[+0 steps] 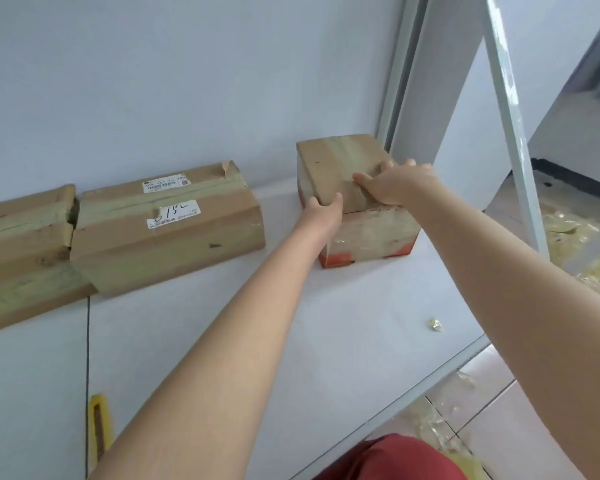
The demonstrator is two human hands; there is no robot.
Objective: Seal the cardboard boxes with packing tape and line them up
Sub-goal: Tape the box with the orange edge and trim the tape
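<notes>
A small taped cardboard box (pixel 333 164) with orange lower corners stands at the back right of the white table, close to the wall. My left hand (pixel 321 213) holds its near left edge, thumb and fingers curled over the rim. On the box's top near edge lies my right hand (pixel 399 183), fingers spread and pressing down. Two longer taped boxes lie to the left against the wall: one with white labels (pixel 167 230) and one at the far left (pixel 21 251), touching each other.
A yellow utility knife (pixel 98 434) lies near the table's front left edge. A small scrap of tape (pixel 436 324) sits on the table at the right. Crumpled tape litters the tiled floor (pixel 447 431) beyond the table's right edge. A metal frame (pixel 510 109) rises at the right.
</notes>
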